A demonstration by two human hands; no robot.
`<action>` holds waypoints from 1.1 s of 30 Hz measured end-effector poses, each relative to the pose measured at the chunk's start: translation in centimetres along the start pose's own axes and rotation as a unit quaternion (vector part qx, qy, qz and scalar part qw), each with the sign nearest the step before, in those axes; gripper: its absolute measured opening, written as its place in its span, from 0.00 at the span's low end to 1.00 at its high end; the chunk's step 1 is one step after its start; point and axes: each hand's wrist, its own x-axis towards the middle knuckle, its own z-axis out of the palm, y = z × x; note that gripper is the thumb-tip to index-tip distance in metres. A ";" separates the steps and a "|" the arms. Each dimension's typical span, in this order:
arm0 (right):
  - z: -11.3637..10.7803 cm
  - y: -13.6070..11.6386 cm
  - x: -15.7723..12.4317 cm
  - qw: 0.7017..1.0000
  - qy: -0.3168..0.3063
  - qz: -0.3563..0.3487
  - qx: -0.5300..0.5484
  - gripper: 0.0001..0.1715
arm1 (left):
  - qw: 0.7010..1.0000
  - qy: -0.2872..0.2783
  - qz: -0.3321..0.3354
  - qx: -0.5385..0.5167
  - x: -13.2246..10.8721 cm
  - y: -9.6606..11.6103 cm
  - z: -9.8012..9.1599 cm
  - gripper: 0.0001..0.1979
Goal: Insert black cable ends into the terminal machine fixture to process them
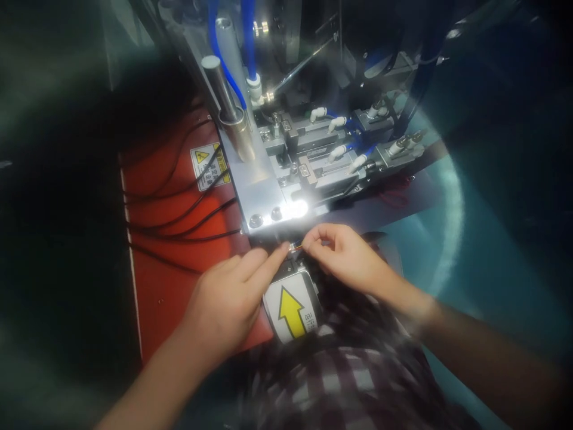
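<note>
My left hand (226, 297) reaches in from the lower left, its index finger stretched out and the tip touching a small pale connector (292, 248) at the machine's front edge. Its other fingers are partly curled, and the thumb is hidden. From the right, my right hand (347, 254) pinches thin coloured wires (299, 246) between thumb and index finger, close to that connector. The wires run into the connector; their other ends are out of sight. Just below the fingertips lies a white block (274, 313) with a yellow arrow label.
A metal plate (264, 188) with bolts and an upright post (219, 86) stands right behind my hands. Pneumatic cylinders (326, 167) with blue hoses extend to the right. Black cables (188, 230) cross the red base (179, 298), which bears a warning label (209, 166).
</note>
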 end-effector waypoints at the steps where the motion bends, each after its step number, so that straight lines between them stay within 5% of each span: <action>1: -0.1 0.4 -0.1 1.000 0.017 -0.009 0.006 0.08 | 1.000 -0.001 0.001 0.000 0.0 0.0 0.0 0.21; 7: 0.3 1.3 -1.5 0.982 0.137 -0.127 -0.014 0.04 | 0.999 0.016 -0.022 -0.021 0.0 0.0 0.0 0.17; 18: 1.5 0.1 -1.4 0.951 0.153 -0.263 -0.056 0.06 | 1.000 0.021 -0.014 -0.018 0.0 0.1 -0.2 0.14; 33: 1.7 0.5 -1.2 0.961 0.149 -0.231 -0.018 0.04 | 0.999 0.018 -0.021 -0.021 -0.1 0.1 0.1 0.15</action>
